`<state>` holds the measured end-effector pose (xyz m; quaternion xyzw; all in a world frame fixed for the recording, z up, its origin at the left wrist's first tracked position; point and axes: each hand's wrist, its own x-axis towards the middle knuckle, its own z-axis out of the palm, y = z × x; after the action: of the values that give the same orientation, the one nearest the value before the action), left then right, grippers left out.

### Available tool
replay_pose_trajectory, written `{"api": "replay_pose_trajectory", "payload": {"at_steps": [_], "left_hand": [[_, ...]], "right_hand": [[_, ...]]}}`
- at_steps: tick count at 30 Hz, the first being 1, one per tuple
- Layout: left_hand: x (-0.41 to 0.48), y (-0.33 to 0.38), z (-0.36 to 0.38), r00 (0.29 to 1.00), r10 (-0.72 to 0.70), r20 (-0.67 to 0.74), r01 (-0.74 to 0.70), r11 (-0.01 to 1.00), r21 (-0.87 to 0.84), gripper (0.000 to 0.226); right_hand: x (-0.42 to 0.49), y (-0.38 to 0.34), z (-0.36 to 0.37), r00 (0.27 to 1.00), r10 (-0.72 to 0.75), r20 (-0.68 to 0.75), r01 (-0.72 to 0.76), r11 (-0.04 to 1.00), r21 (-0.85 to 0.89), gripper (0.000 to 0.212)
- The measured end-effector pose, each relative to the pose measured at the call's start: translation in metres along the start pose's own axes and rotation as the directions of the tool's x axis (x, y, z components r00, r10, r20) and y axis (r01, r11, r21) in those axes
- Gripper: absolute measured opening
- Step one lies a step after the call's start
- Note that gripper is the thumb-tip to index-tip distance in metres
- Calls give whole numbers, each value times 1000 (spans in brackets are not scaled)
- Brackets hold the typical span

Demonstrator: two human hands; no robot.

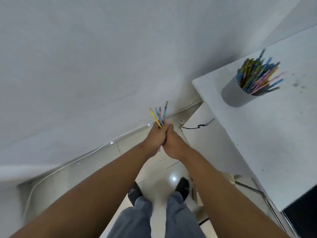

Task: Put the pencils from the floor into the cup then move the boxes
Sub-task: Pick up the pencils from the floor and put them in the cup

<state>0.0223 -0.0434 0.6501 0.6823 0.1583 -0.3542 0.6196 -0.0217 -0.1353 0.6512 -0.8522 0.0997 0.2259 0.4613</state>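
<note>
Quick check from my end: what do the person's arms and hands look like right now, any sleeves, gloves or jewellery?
Both forearms are bare up to the frame edge, with no sleeves in view. The left hand and right hand wear no gloves, and no watch, ring or bracelet shows on the visible sides. Lower down, the person wears grey trousers and dark socks bearing a small pale mark.

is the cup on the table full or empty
Nearly full: the grey cup on the white table bristles with coloured pencils.

pencils [160,115] lower ends hidden in hands, cup [238,93] seemingly motion-blurred
</note>
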Motion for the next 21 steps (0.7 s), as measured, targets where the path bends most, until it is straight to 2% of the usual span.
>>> {"api": "replay_pose_trajectory", "payload": {"at_steps": [3,7,11,12,14,16,17,18,19,21], "left_hand": [[-44,44,-2,994,43,-97,-48,998,-48,33],[-76,89,-13,987,60,-147,-77,990,-116,37],[-106,132,-20,981,97,-165,-152,920,-362,26],[-108,138,-20,982,95,-165,-159,888,-432,22],[-118,152,-22,982,117,-150,-179,833,-523,17],[-133,159,-23,981,156,-117,-195,806,-559,15],[-140,161,-21,980,174,-96,-198,803,-563,15],[-147,159,-17,981,182,-67,-187,796,-575,15],[-153,154,-11,984,176,-34,-162,788,-594,16],[-164,144,-3,987,157,15,-115,782,-613,17]], "right_hand": [[-36,-50,-20,996,-55,-74,61,995,80,40],[-61,-95,-42,975,26,-219,54,935,351,16],[-82,-134,-53,918,93,-385,134,842,522,13],[-82,-134,-54,890,152,-429,144,801,581,12],[-85,-139,-56,828,320,-460,161,651,742,9],[-89,-150,-55,813,473,-340,190,337,922,17],[-90,-156,-54,809,512,-289,213,203,956,23],[-90,-162,-51,809,527,-260,233,118,965,25],[-90,-167,-48,812,525,-255,256,72,964,23],[-90,-177,-43,812,507,-288,292,74,954,20]]}}
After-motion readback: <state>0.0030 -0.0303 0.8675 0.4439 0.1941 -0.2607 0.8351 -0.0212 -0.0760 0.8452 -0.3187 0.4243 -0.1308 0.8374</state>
